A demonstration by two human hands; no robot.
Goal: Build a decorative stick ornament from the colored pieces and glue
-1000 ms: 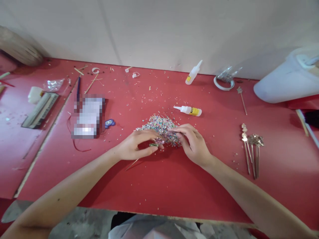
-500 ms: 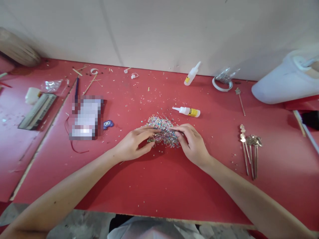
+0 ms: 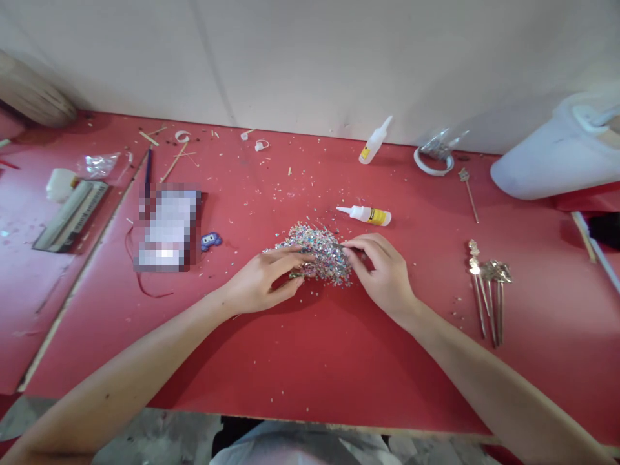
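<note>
A pile of small glittering, multicoloured rhinestones [image 3: 325, 248] lies on the red tabletop between my hands. My left hand [image 3: 264, 279] is at the pile's left side, its fingers curved over the stones and its thumb below. A small gold-coloured bit shows by the thumb, but I cannot make out what it belongs to. At the right edge, my right hand [image 3: 382, 271] pinches a thin dark tool [image 3: 338, 245] between thumb and forefinger; its tip points left over the stones. A glue bottle with a yellow label [image 3: 371, 216] lies just behind the pile.
Another glue bottle [image 3: 374, 143] stands near the wall. Gold hairpins [image 3: 489, 303] lie on the right, below a single hairpin [image 3: 469, 195]. A tape ring [image 3: 433, 170] and a big white roll [image 3: 547, 155] are behind them. Leftward are a blurred phone [image 3: 169, 229] and a knife box [image 3: 72, 216].
My right hand has shifted slightly right, drawing the thin dark tool back from the middle of the pile. The left hand stays nearly in place.
</note>
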